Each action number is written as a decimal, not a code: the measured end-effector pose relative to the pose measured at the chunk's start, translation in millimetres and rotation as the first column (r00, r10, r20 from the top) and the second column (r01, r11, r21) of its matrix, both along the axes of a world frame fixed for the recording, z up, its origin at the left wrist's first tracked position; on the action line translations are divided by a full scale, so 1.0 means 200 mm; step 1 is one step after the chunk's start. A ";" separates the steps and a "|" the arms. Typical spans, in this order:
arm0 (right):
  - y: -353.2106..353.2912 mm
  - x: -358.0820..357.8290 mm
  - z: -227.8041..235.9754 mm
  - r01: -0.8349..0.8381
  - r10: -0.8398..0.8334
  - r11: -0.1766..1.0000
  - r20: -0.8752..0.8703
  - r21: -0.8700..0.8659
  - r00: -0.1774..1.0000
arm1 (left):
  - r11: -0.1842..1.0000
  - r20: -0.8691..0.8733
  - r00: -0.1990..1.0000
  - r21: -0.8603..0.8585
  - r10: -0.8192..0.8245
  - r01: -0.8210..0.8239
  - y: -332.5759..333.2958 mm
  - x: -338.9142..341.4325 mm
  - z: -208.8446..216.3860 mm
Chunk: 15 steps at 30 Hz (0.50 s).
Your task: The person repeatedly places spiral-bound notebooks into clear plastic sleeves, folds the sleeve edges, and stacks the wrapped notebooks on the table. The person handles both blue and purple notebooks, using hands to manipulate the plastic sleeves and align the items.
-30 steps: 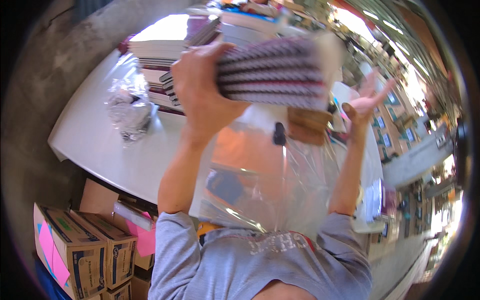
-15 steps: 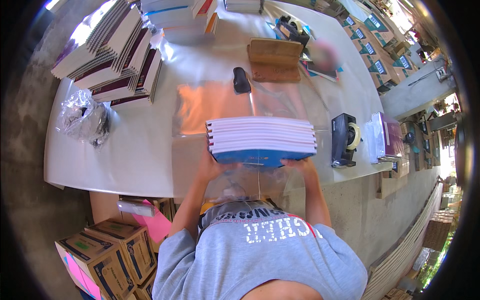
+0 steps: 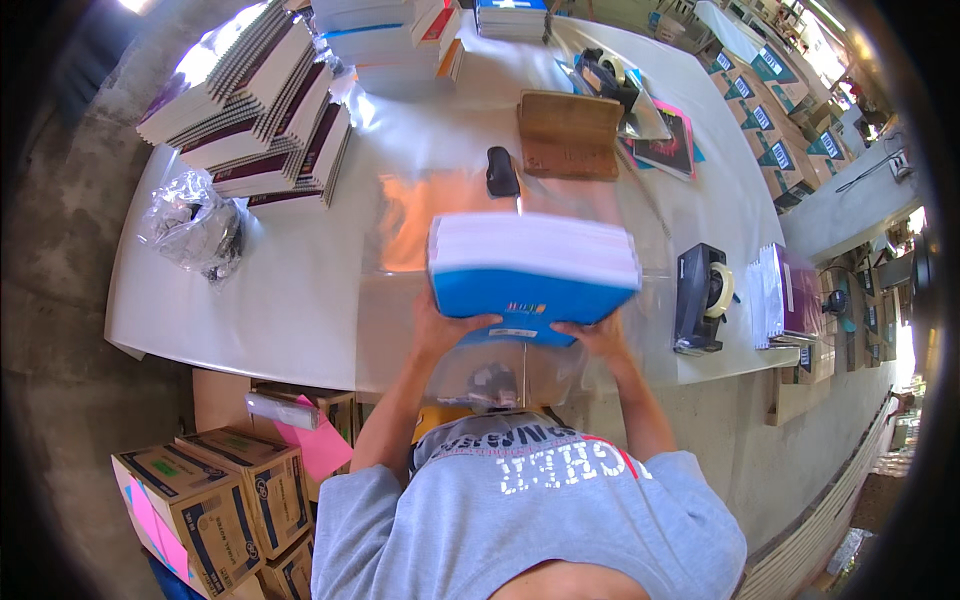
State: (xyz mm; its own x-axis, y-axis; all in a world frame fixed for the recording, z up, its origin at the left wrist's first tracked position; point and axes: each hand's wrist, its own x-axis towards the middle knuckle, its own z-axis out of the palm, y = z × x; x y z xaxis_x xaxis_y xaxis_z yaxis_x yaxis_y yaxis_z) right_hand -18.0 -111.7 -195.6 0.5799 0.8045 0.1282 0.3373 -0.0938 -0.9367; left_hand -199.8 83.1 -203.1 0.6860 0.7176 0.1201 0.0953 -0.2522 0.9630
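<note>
A thick stack of notebooks [image 3: 520, 290] with a blue cover toward me is held above the table's near edge, tilted so that cover and the white page edges show. My left hand [image 3: 445, 322] grips its lower left corner, thumb on the blue cover. On the lower right, my right hand [image 3: 595, 335] clasps it the same way. Under the stack lies clear plastic film [image 3: 405, 330] that hangs over the table edge. Just beyond sits a small black object [image 3: 502, 172], in front of a brown wooden stand [image 3: 568, 135].
Spiral notebooks [image 3: 265, 120] are piled at the left, above a crumpled clear bag [image 3: 195, 225]. A black tape dispenser [image 3: 703, 298] and purple notebooks [image 3: 790, 295] stand right. More book stacks [image 3: 390, 45] rise at the back. Cardboard boxes [image 3: 215, 500] sit below left.
The stack has tipped, so more of its blue cover faces me and its page edges look blurred. Both thumbs now lie on the cover. The whole view has shifted slightly.
</note>
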 end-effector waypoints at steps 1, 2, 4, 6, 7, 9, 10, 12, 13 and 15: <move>0.04 0.02 0.09 0.026 -0.026 1.000 -0.118 -0.002 0.993 | 0.999 0.018 0.999 -0.019 0.034 -0.034 0.01 0.04 0.08; 0.06 0.08 0.07 0.038 -0.033 0.999 -0.191 0.021 0.981 | 0.999 -0.097 0.994 -0.016 0.048 -0.050 0.03 0.09 0.13; 0.14 0.20 0.10 -0.025 0.005 0.999 -0.475 -0.036 0.880 | 0.990 -0.304 0.952 -0.139 -0.021 -0.022 0.11 0.18 0.17; 0.18 0.33 0.11 -0.081 -0.061 0.979 -0.642 -0.188 0.764 | 0.919 -0.440 0.869 -0.392 -0.228 0.043 0.19 0.26 0.17; 0.21 0.40 0.04 -0.114 -0.130 0.945 -0.673 -0.306 0.728 | 0.909 -0.475 0.846 -0.417 -0.241 0.024 0.23 0.30 0.11; 0.23 0.43 -0.10 -0.153 -0.220 0.885 -0.685 -0.439 0.695 | 0.881 -0.543 0.797 -0.473 -0.266 -0.028 0.29 0.35 -0.08; 0.21 0.40 -0.18 -0.149 -0.247 0.872 -0.683 -0.466 0.687 | 0.908 -0.522 0.820 -0.419 -0.236 -0.005 0.25 0.32 -0.13; 0.24 0.37 -0.13 -0.161 -0.201 0.887 -0.676 -0.433 0.709 | 0.962 -0.454 0.878 -0.273 -0.151 0.024 0.22 0.30 -0.17; 0.22 0.37 -0.13 -0.157 -0.224 0.874 -0.670 -0.459 0.708 | 0.991 -0.568 0.818 -0.131 -0.088 0.016 0.20 0.28 -0.15; 0.22 0.39 -0.19 -0.158 -0.275 0.847 -0.672 -0.508 0.688 | 0.985 -0.751 0.657 0.155 0.071 0.071 0.20 0.20 -0.05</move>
State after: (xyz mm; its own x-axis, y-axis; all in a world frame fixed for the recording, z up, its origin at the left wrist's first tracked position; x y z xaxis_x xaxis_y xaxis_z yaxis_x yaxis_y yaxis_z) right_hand 60.1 -67.9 -233.0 0.3624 0.5804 -0.7292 -0.4172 -0.5986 -0.6838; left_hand -160.4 122.7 -212.5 0.5917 0.7369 -0.3268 0.7675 -0.3909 0.5080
